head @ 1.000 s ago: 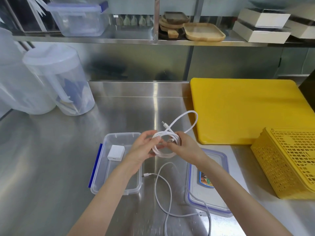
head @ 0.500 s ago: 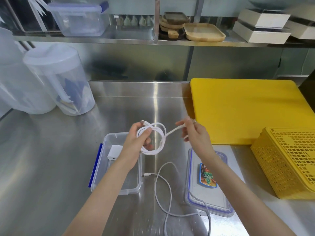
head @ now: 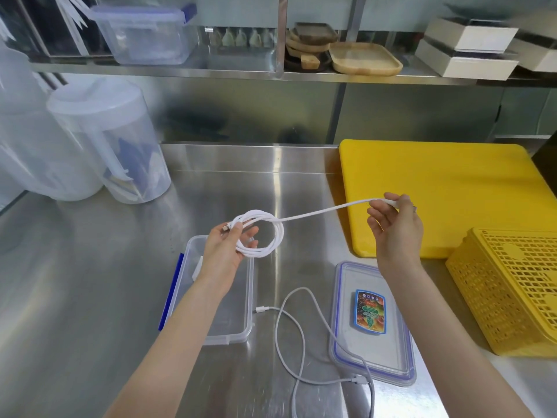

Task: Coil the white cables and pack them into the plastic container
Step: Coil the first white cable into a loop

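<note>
Steel counter [head: 120,297]; left hand [head: 224,251] gripping coiled cable [head: 265,236], right hand [head: 394,227] pinching its end.

Your left hand [head: 224,251] grips the coiled white cable [head: 265,233] above the open plastic container [head: 241,327], thumb pinning its plug. Your right hand [head: 394,227] pinches the free end, stretched taut between your fingers. A second cable [head: 289,327] lies below them, beside the lid [head: 391,360].

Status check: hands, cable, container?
Left hand holds the coiled cable. Right hand pinches its free end, pulled out straight. Container open below; second cable loose on the counter.
</note>
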A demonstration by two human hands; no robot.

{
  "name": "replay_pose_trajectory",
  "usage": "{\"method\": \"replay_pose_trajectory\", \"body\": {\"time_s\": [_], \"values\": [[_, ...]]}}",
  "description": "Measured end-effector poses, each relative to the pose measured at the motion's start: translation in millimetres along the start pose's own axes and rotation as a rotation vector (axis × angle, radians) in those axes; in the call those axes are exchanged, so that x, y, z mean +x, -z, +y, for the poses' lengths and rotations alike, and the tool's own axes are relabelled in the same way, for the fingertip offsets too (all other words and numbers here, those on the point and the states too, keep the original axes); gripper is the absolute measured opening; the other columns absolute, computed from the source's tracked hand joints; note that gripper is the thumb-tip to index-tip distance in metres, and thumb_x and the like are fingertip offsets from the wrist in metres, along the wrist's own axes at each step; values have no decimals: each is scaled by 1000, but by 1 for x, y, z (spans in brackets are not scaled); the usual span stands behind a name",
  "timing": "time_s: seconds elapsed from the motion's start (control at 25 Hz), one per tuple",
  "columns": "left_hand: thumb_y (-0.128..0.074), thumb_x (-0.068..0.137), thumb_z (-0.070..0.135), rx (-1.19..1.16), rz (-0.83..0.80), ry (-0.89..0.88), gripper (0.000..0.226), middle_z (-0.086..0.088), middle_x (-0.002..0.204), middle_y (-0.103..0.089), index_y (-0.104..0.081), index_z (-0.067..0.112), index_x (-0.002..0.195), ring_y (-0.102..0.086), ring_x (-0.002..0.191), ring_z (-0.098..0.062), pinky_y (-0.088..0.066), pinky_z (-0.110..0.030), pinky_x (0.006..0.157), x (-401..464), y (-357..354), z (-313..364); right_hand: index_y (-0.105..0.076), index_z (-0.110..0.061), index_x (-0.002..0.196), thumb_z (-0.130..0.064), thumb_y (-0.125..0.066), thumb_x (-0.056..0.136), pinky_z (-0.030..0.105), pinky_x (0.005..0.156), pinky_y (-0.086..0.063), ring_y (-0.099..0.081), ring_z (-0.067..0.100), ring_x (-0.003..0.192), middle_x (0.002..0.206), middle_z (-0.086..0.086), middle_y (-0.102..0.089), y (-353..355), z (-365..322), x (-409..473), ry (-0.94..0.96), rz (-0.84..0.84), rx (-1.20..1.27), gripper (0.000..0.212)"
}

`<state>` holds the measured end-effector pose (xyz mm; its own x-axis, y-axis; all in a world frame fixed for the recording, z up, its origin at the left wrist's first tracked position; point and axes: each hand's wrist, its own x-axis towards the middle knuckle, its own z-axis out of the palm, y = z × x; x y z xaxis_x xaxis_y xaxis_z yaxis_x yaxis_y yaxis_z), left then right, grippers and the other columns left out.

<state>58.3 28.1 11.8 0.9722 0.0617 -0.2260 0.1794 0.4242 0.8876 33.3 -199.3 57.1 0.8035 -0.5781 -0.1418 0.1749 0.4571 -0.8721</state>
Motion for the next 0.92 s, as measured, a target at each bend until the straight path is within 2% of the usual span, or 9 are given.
{"method": "replay_pose_trajectory", "body": {"time_s": [0.12, 0.28, 0.44, 0.52, 0.6, 0.68, 0.76, 0.84, 0.92], "values": [[-37, 97, 6, -113, -9, 31, 19, -2, 93, -60, -44, 4, 115, -69, 65, -2, -56, -17, 59, -1, -2, 6, -57, -21, 78, -13, -40, 92, 18, 58, -43, -54, 9, 62, 65, -2, -58, 1, 5, -4, -22, -77, -195, 24], [-36, 97, 5, -218, -12, 62, 18, -3, 87, -57, -44, 4, 113, -62, 70, -7, -50, -32, 90, -5, -5, 12, -62, -20, 90, -10, -47, 91, 10, 56, -45, -55, 9, 74, 84, -1, -61, 2, 30, -21, 9, -300, -614, 18], [-36, 96, 1, -198, -125, 63, 17, -1, 85, -58, -49, 8, 103, -56, 69, -9, -49, -30, 81, -13, -19, 10, -66, -26, 104, -11, -46, 92, 15, 73, -46, -56, 3, 78, 90, -12, -64, -6, 53, -38, -30, -539, -753, 27], [-37, 95, 2, -253, -162, 66, 19, 2, 77, -64, -54, 10, 91, -61, 64, -7, -52, -29, 78, -17, -26, 6, -66, -22, 107, -11, -45, 92, 16, 69, -45, -55, 2, 73, 86, -8, -64, -13, 60, -44, -124, -572, -690, 28], [-37, 96, 4, -298, -190, 66, 20, 3, 74, -66, -54, 11, 88, -64, 63, -6, -56, -27, 69, -20, -32, 1, -70, -14, 97, -10, -47, 90, 16, 66, -47, -60, 2, 69, 81, -3, -67, -20, 61, -46, -300, -567, -422, 25], [-38, 95, 4, -290, -191, 50, 18, 0, 83, -65, -54, 12, 90, -65, 69, -7, -57, -24, 64, -21, -33, -3, -72, -15, 81, -7, -52, 85, 20, 72, -52, -65, 8, 74, 79, 1, -71, -22, 55, -44, -458, -522, -146, 22], [-40, 95, 6, -214, -178, 23, 18, 1, 92, -63, -54, 17, 92, -64, 78, -8, -56, -23, 67, -20, -31, -6, -68, -12, 82, -7, -54, 82, 23, 71, -54, -66, 14, 75, 78, 4, -71, -21, 49, -41, -575, -482, 41, 16], [-42, 95, 8, -95, -167, 3, 18, 1, 99, -61, -54, 22, 94, -61, 87, -11, -52, -25, 77, -19, -30, -11, -64, -12, 86, -7, -54, 81, 23, 67, -55, -66, 15, 70, 74, 4, -70, -19, 46, -40, -614, -496, 71, 13], [-45, 94, 12, 89, -152, -19, 16, 0, 105, -59, -52, 25, 100, -59, 93, -14, -49, -29, 85, -21, -30, -14, -62, -14, 91, -5, -55, 84, 22, 66, -54, -66, 12, 66, 69, 1, -69, -20, 46, -42, -583, -554, -66, 14]]}}
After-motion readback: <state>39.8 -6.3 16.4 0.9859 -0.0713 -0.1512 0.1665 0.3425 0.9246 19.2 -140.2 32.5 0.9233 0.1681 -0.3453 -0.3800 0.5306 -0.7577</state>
